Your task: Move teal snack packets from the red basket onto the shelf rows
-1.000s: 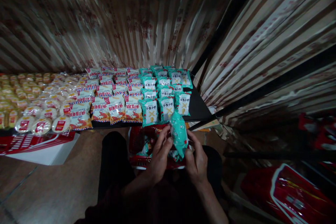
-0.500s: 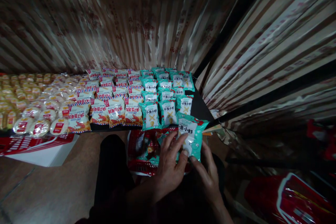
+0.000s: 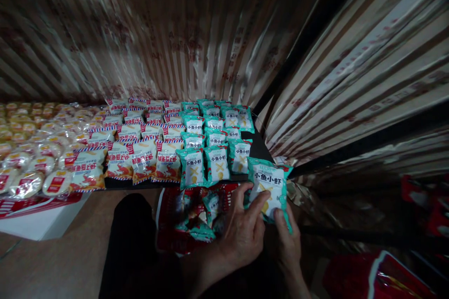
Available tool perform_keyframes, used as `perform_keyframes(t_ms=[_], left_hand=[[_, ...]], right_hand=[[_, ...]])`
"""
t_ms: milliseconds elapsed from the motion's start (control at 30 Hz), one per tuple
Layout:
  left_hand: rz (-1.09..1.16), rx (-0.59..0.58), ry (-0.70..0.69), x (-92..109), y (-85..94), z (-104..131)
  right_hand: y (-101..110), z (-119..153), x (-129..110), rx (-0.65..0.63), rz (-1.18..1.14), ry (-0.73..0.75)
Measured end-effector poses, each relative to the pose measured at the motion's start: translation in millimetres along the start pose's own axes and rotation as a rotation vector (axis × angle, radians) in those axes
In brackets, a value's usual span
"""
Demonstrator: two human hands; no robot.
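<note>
A teal and white snack bag (image 3: 268, 184) is held between my two hands, over the front right corner of a black shelf. My left hand (image 3: 245, 224) grips its left side, with fingers across the front. On its lower right edge my right hand (image 3: 289, 236) has its thumb in front and the other fingers behind. Rows of similar teal bags (image 3: 217, 163) stand on the black shelf (image 3: 259, 145), just left of the held bag. Below the shelf edge, a red basket (image 3: 164, 229) contains more teal packets (image 3: 212, 208).
White and orange snack bags (image 3: 142, 159) stand in rows left of the teal ones, and round wrapped cakes (image 3: 28, 184) lie farther left. Striped, creased sheeting (image 3: 168, 32) hangs behind. A dark bar (image 3: 368, 131) runs along the right, above a red bag (image 3: 354, 275).
The held bag has moved slightly right and down, turning its front more fully into view. The shelf goods have shifted left and down in the picture. More of the basket's contents shows.
</note>
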State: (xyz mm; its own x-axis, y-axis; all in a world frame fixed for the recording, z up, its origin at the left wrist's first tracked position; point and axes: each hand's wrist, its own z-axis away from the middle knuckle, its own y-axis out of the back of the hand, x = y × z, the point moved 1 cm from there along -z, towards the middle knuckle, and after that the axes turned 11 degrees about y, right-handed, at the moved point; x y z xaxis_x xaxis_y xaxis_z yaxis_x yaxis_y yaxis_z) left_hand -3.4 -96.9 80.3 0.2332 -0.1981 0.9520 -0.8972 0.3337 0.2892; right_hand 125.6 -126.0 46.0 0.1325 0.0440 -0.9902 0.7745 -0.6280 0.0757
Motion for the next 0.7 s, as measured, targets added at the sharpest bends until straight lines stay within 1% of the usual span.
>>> perform_keyframes(t_ms=[233,367,433,567,700], left_hand=[[-0.034,0.0,0.028,8.9,-12.7,-27.5],[-0.055,0.0,0.061,11.8,-22.6,-42.4],[-0.057,-0.009,0.078,11.7,-28.9,-51.0],[-0.071,-0.039,0.14,12.0,-40.7,-68.9],[-0.163,-0.092,0.19,16.4,-47.8,-86.1]], right_hand=[[3.5,-29.1,9.2,0.105,0.026,-0.018],[6.5,-47.0,12.5,0.153,0.024,-0.092],[9.9,-58.0,17.0,0.147,0.05,-0.092],[14.4,-82.1,25.1,0.097,0.15,0.011],[6.7,-100.4,19.6,0.106,0.136,-0.041]])
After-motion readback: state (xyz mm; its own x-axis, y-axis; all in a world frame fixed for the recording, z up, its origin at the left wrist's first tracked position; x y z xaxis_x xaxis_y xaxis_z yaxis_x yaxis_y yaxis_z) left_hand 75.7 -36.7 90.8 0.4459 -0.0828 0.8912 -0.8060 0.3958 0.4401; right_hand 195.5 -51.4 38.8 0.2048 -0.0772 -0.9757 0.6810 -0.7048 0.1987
